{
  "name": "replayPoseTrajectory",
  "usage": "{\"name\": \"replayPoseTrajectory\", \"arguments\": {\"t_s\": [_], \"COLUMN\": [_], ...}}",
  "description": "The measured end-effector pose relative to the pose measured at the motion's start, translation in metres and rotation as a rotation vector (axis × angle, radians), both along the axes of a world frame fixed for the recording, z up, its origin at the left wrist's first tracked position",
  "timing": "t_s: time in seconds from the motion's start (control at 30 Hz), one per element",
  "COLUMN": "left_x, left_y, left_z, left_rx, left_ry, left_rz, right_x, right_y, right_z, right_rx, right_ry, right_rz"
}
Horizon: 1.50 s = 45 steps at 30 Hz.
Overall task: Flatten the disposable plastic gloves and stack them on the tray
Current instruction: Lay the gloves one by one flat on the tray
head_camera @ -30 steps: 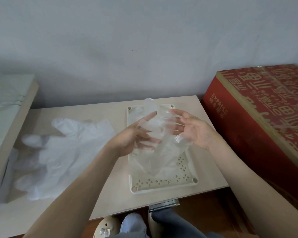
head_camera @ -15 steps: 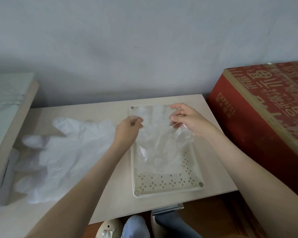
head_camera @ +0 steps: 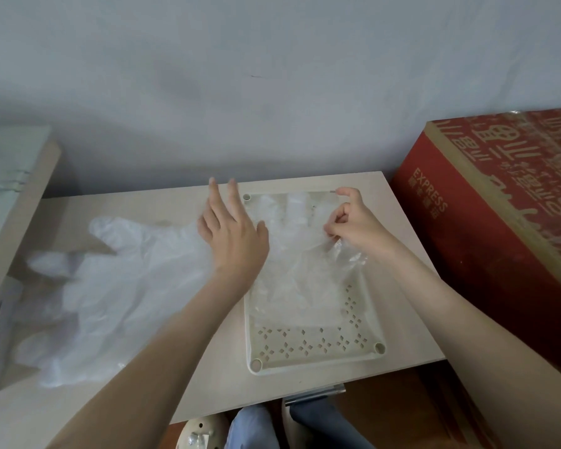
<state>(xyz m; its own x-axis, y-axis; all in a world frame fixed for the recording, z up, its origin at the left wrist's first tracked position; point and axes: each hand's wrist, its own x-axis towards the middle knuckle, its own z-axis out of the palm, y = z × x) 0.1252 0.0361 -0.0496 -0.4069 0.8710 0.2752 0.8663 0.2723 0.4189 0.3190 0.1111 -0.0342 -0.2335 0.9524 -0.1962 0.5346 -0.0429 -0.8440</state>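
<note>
Cream tray (head_camera: 314, 364), rows of small diamond-cross cut-outs along near and right edges. On it a clear glove (head_camera: 292, 264), faintly milky, cream showing through. Heaped gloves (head_camera: 127, 280): cloudy white, translucent. Plain pale-beige worktop (head_camera: 214, 367). Red box (head_camera: 486, 254), tan characters on top, tan edge band, "EXPRESS" in tan on its side. Grey-blue wall (head_camera: 272, 76). Blue-grey trousers (head_camera: 253, 429). Cream shoe (head_camera: 201, 432), small round holes.

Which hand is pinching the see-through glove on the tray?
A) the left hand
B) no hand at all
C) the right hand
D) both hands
C: the right hand has its thumb and fingers curled, pinching the edge of the clear glove that lies on the cream tray, while the left hand is spread with straight fingers and pinches nothing.
</note>
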Motion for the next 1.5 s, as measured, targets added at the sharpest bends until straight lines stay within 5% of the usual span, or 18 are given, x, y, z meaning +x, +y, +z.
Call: {"name": "replayPoseTrajectory", "arguments": {"t_s": [0.13,0.23,0.37,0.67,0.97,1.1,1.23,1.5], "left_x": [0.022,0.031,0.027,0.024,0.018,0.005,-0.001,0.0], "left_y": [-0.013,-0.021,-0.023,-0.024,-0.018,-0.012,-0.013,-0.011], "left_z": [0.002,-0.005,-0.019,-0.031,-0.017,-0.014,-0.021,-0.023], "left_rx": [0.105,-0.196,-0.475,-0.517,-0.402,-0.446,-0.501,-0.534], "left_ry": [0.168,0.135,0.235,0.367,0.427,0.496,0.497,0.497], "left_rz": [-0.373,-0.614,-0.548,-0.532,-0.368,-0.289,-0.274,-0.281], "right_x": [-0.002,-0.002,0.002,0.006,-0.02,-0.054,-0.081,-0.094], "right_y": [0.001,0.0,-0.003,-0.003,-0.011,-0.004,0.008,0.015], "right_z": [-0.003,-0.004,-0.004,0.001,0.01,0.001,-0.013,-0.021], "right_rx": [0.056,0.087,0.123,0.163,0.601,0.515,0.289,0.135], "right_ry": [-0.057,-0.118,-0.176,-0.172,-0.838,-0.716,-0.458,-0.431], "right_rz": [0.011,0.006,0.012,-0.047,0.111,0.256,0.177,0.091]}}
